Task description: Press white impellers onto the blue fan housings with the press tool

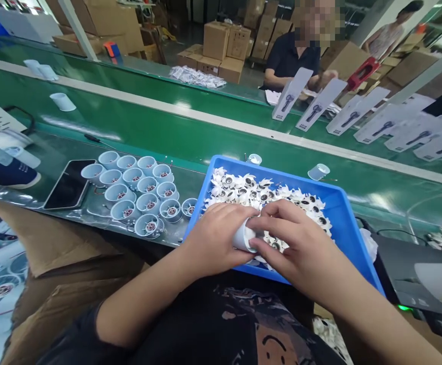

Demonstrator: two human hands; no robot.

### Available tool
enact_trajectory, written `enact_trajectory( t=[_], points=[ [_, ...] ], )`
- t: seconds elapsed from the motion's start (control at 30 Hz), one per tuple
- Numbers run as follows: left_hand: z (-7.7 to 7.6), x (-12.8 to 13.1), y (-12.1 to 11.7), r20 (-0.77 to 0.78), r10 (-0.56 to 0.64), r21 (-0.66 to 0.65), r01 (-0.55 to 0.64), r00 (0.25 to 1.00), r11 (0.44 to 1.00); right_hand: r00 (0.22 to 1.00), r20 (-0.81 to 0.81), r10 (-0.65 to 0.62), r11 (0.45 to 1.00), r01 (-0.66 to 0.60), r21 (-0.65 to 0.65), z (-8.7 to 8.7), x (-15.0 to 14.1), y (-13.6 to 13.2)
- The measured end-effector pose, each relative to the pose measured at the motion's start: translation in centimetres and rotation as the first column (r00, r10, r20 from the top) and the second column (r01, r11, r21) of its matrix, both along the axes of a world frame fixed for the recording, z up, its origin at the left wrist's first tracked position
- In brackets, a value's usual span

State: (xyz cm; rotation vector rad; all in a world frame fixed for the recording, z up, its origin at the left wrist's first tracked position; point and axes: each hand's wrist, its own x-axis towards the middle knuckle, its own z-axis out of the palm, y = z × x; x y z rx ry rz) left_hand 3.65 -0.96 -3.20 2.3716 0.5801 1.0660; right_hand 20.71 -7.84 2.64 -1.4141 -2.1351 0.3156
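Note:
My left hand (217,235) is wrapped round a pale blue cylindrical fan housing (241,238), tipped so that its open end faces right. At that open end the fingers of my right hand (300,235) are drawn together, thumb and fingertips at the mouth. Something white shows just inside the rim, but my fingers cover most of it. Both hands are over the near side of a blue tray (352,238) full of white fan impellers (240,187) with dark round hubs. Left of the tray, several pale blue housings (133,177) stand in rows with small motors inside.
A dark phone (69,185) lies left of the housings. A cardboard box (49,238) at lower left holds more housings. Beyond the tray runs a green conveyor (148,119) carrying loose housings (319,172) and white printed boxes (308,109). A person (291,61) sits across it.

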Motion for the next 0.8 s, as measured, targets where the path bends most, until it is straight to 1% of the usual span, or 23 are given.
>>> enact_trajectory(
  t=[0.1,0.17,0.27,0.3,0.4,0.43,0.47,0.5,0.57,0.63,0.67,0.73,0.77,0.8],
  points=[
    [0.3,0.5,-0.6,0.002,0.027,0.061,-0.027,1.000,0.998,0.999,0.045,-0.013,0.999,0.012,0.030,-0.2,-0.3,0.1],
    [0.3,0.9,-1.0,0.002,0.050,0.088,-0.050,0.999,0.995,0.999,0.037,-0.034,0.999,0.034,0.006,-0.6,-0.2,0.4],
    [-0.2,1.1,-1.0,-0.004,0.069,0.068,-0.069,0.998,0.995,0.999,-0.008,-0.051,0.998,0.050,-0.035,-0.8,0.5,0.3],
    [-0.3,1.0,-0.9,-0.014,0.073,0.050,-0.072,0.997,0.996,0.999,-0.038,-0.033,0.998,0.031,-0.056,-0.7,0.9,0.0],
    [-0.7,0.6,-0.2,-0.049,0.132,0.009,-0.132,0.990,0.991,0.980,-0.183,0.074,0.986,-0.099,-0.135,-0.2,2.3,-1.2],
    [-0.7,0.5,0.1,-0.063,0.156,0.005,-0.156,0.986,0.988,0.973,-0.218,0.080,0.983,-0.113,-0.144,-0.3,2.7,-1.6],
    [-0.6,0.4,0.3,-0.075,0.165,0.009,-0.165,0.983,0.986,0.971,-0.230,0.064,0.985,-0.099,-0.141,-0.4,2.9,-2.0],
    [-0.5,0.4,0.5,-0.086,0.155,0.021,-0.153,0.984,0.988,0.976,-0.216,0.035,0.989,-0.065,-0.130,-0.7,2.9,-2.3],
    [-0.2,0.7,0.8,-0.107,0.088,0.056,-0.082,0.990,0.995,0.992,-0.120,-0.028,0.995,0.016,-0.099,-1.5,2.7,-2.4],
    [0.1,1.1,1.0,-0.122,0.038,0.077,-0.029,0.992,0.997,0.997,-0.019,-0.078,0.997,0.078,-0.015,-2.2,2.4,-2.3],
    [0.1,1.3,1.1,-0.125,0.034,0.073,-0.025,0.992,0.997,0.995,-0.008,-0.096,0.994,0.097,0.054,-2.3,2.3,-2.2],
    [0.1,1.6,1.2,-0.129,0.044,0.043,-0.038,0.991,0.998,0.993,-0.051,-0.110,0.976,0.117,0.183,-2.2,2.3,-2.0],
    [0.1,1.7,1.2,-0.134,0.044,0.029,-0.040,0.990,0.999,0.993,-0.072,-0.097,0.971,0.110,0.212,-2.1,2.3,-2.0],
    [0.1,1.8,1.1,-0.137,0.039,0.025,-0.036,0.990,0.999,0.995,-0.067,-0.075,0.975,0.087,0.203,-2.0,2.4,-1.9]
  ],
)
